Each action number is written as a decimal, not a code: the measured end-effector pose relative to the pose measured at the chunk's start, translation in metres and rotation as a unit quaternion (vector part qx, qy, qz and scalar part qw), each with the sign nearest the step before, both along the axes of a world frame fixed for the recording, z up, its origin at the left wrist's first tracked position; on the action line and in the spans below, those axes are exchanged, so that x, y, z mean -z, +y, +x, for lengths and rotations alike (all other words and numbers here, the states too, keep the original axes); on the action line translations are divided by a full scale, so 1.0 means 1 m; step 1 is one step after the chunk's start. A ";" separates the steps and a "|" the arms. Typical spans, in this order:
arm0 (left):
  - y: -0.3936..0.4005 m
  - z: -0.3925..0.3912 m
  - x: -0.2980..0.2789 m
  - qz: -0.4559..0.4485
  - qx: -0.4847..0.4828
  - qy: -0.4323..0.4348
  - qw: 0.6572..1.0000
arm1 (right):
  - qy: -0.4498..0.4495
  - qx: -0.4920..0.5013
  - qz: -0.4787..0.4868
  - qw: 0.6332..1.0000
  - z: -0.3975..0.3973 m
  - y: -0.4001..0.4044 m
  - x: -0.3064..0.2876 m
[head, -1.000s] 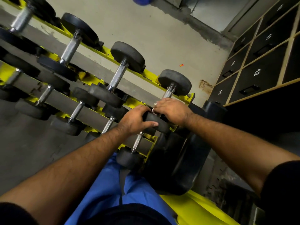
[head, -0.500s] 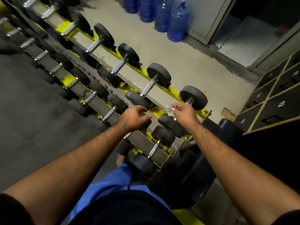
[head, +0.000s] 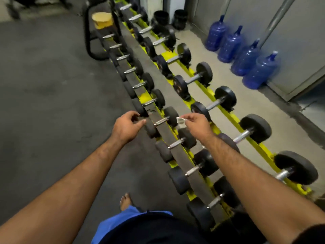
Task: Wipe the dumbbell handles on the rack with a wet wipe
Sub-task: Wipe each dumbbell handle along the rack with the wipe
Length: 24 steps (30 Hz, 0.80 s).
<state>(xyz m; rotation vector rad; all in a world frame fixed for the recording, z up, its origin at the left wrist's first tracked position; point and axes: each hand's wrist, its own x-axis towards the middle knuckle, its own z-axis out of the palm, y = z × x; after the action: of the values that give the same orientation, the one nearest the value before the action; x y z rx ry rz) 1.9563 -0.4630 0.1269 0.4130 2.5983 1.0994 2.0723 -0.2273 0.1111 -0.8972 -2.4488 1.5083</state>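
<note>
The wet wipe (head: 181,120) is a small crumpled white scrap pinched between the thumb and fingertips of the right hand (head: 197,125), held up just above the near row of the rack (head: 168,136). Right beneath and slightly toward nine o'clock of it lies a dumbbell (head: 161,121) whose chrome handle (head: 161,121) shows bare between the two hands; the wipe is not touching that handle.

At nine o'clock of the wipe, the left hand (head: 125,127) hovers with its fingers loosely curled and holds nothing, its fingertips close to the dark end of that same dumbbell; whether they touch it I cannot tell.

The rack runs long and yellow from five o'clock up to twelve, with two rows of black-ended dumbbells, smaller ones on the near rail and bigger ones on the far rail toward three o'clock. Past the far rail, at two o'clock, four blue water jugs (head: 246,59) stand in a line against a grey wall. At twelve o'clock sit two black bins (head: 161,17). A bare foot (head: 125,201) stands on the dark floor at six o'clock.
</note>
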 end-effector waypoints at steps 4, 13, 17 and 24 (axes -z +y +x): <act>-0.079 -0.086 -0.002 -0.024 -0.025 0.019 0.999 | 0.006 -0.055 0.012 0.998 -0.110 -0.068 0.009; -0.173 -0.267 -0.003 -0.058 -0.065 0.028 0.996 | 0.011 -0.124 0.035 0.992 -0.316 -0.173 0.002; -0.185 -0.351 0.004 -0.108 -0.055 0.051 0.991 | 0.009 -0.171 0.069 0.983 -0.416 -0.181 0.012; -0.177 -0.528 0.005 -0.178 -0.043 0.049 0.982 | 0.014 -0.209 0.055 0.976 -0.610 -0.173 0.025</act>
<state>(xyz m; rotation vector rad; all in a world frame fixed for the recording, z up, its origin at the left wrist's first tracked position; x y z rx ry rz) 1.4285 -0.6401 0.1222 0.2788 2.8458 0.6278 1.4627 -0.4000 0.0862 -0.3471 -2.7910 1.4595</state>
